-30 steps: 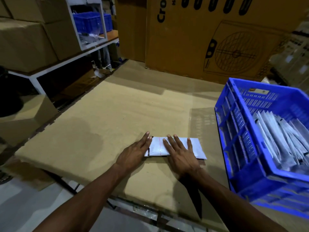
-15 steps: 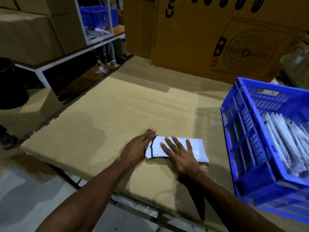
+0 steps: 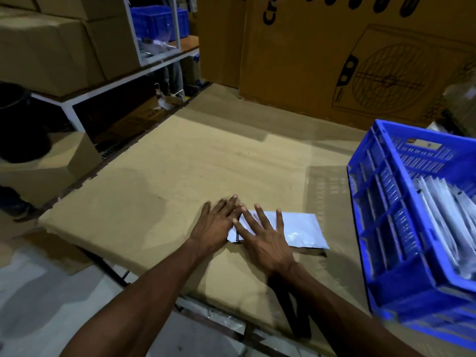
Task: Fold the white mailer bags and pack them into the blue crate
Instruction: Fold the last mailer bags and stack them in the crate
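Observation:
A folded white mailer bag (image 3: 301,229) lies flat on the cardboard-covered table (image 3: 206,163), near its front edge. My right hand (image 3: 262,238) presses flat on the bag's left half, fingers spread and straight. My left hand (image 3: 216,222) lies flat beside it at the bag's left end, fingers straight, partly over that edge. The blue crate (image 3: 381,228) stands to the right on the table, with several folded white mailer bags (image 3: 448,217) packed upright inside it.
A big cardboard box with a fan drawing (image 3: 360,55) stands along the back of the table. On the left are stacked cartons (image 3: 46,47), a white shelf frame (image 3: 108,86) and another blue crate (image 3: 157,20). The floor lies below the front edge.
My left hand has slid right onto the bag's left end, closer to my right hand. The right hand's fingers have spread wider. The view has shifted slightly left.

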A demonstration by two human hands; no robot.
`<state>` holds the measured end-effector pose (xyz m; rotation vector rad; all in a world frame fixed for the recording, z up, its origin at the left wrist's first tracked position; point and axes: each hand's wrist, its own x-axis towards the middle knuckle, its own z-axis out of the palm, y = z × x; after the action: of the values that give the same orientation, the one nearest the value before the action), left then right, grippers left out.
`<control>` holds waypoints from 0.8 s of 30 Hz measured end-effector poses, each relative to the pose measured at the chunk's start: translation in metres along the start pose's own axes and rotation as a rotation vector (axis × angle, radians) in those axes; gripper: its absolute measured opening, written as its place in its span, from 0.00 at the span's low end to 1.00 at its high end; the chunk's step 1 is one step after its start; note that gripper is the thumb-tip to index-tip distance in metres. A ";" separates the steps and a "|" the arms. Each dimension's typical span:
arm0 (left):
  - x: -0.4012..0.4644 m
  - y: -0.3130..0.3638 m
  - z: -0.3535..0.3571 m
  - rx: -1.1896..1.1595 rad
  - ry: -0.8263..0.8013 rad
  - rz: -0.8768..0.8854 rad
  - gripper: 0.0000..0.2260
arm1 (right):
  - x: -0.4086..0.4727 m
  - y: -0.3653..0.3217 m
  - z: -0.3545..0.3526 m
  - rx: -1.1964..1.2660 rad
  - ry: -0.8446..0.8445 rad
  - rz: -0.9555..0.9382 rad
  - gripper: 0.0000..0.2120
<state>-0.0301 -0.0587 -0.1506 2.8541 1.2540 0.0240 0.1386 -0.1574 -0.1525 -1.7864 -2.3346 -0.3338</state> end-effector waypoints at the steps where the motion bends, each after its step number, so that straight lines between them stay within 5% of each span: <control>1: -0.001 0.000 -0.002 0.003 -0.011 -0.012 0.28 | -0.002 0.001 0.002 0.003 0.028 -0.007 0.25; 11: -0.001 -0.004 -0.003 -0.050 -0.019 -0.022 0.31 | -0.016 0.014 -0.003 0.094 -0.016 -0.050 0.24; 18: -0.001 -0.008 0.000 -0.165 0.057 -0.069 0.38 | -0.038 0.066 -0.028 0.144 -0.207 0.212 0.29; 24: -0.014 -0.003 0.012 -0.209 0.309 -0.065 0.35 | -0.042 0.048 -0.023 0.105 -0.200 0.329 0.34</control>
<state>-0.0411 -0.0671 -0.1625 2.6989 1.3002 0.5788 0.1960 -0.1913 -0.1389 -2.1903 -2.0780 0.0174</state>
